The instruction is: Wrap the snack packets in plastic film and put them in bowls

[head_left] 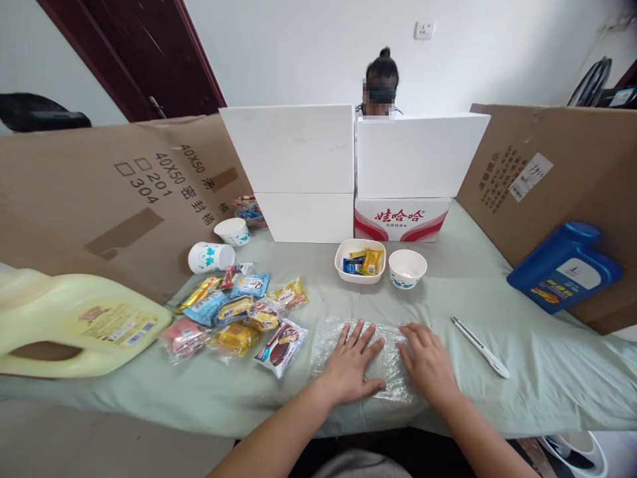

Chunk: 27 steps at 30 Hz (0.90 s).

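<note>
A sheet of clear bubble wrap (331,337) lies on the pale green tablecloth near the front edge. My left hand (351,365) rests flat on it with fingers spread, open. My right hand (428,365) lies flat on the wrap's right side, fingers stretched out, open. A pile of several wrapped snacks (239,312) sits to the left of my left hand. A white pen-like tool (480,346) lies to the right of my right hand.
A white rectangular dish (343,255) with a few snacks and a white paper bowl (407,267) stand behind the wrap. Two paper cups (212,257) sit at left. A yellow jug (74,322) and blue jug (565,267) lean on cardboard walls. White boxes (293,166) stand at the back, with a person behind them.
</note>
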Available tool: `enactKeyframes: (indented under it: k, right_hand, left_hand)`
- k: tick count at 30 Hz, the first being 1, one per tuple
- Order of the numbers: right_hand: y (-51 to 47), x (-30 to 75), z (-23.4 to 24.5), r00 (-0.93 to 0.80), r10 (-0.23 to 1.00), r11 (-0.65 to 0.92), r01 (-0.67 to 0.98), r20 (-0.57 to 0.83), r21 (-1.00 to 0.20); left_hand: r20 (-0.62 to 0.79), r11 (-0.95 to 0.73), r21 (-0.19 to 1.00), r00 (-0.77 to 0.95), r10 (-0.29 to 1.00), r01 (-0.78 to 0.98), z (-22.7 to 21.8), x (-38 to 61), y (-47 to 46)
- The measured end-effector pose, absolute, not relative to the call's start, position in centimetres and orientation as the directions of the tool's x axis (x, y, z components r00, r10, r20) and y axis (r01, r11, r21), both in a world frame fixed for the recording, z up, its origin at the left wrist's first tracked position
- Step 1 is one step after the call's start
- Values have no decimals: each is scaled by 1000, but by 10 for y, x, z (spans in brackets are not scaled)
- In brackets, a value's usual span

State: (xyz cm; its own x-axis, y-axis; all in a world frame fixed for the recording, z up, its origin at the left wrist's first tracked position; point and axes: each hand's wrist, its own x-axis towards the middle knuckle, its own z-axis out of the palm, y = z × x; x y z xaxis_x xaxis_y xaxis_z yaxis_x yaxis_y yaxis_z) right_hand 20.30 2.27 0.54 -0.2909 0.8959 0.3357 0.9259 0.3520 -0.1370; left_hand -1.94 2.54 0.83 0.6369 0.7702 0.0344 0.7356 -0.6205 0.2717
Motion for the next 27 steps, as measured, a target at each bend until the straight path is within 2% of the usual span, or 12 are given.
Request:
enactKeyframes:
  k: [3, 7, 10, 14, 17, 21, 24, 27]
  right_hand:
    - [15, 194, -6, -480, 836, 524, 843, 265, -123]
    - [13, 206, -19, -445, 876, 471, 871, 184, -139]
    - [9, 221, -13, -407, 888, 442, 884, 214, -155]
    - [-13, 234, 4, -538, 817, 575, 787, 208, -224]
    - [-35, 244, 5, -646, 754, 651, 710, 122, -268]
    - [-54, 261, -5, -573, 796, 604, 734, 194, -310]
    - [-57, 266, -2, -479, 839, 543, 720, 256, -432]
    - [-52, 263, 7, -359, 901, 432, 709, 242, -557]
  left_hand:
    - [33, -616, 263, 631, 775, 743, 8, -24, 27]
    - [23, -511, 220, 519, 854, 831, 7, -56, 31]
    - [75, -444, 184, 437, 896, 877, 10, -84, 25]
    - [184, -557, 209, 527, 829, 804, 18, -100, 1]
    - [164, -627, 256, 606, 778, 736, 20, -106, -16]
    - [143, -642, 311, 634, 760, 701, 24, -120, -23]
    - [155, -646, 388, 644, 749, 657, 31, -127, -23]
    - [165, -597, 478, 601, 782, 644, 37, -125, -19]
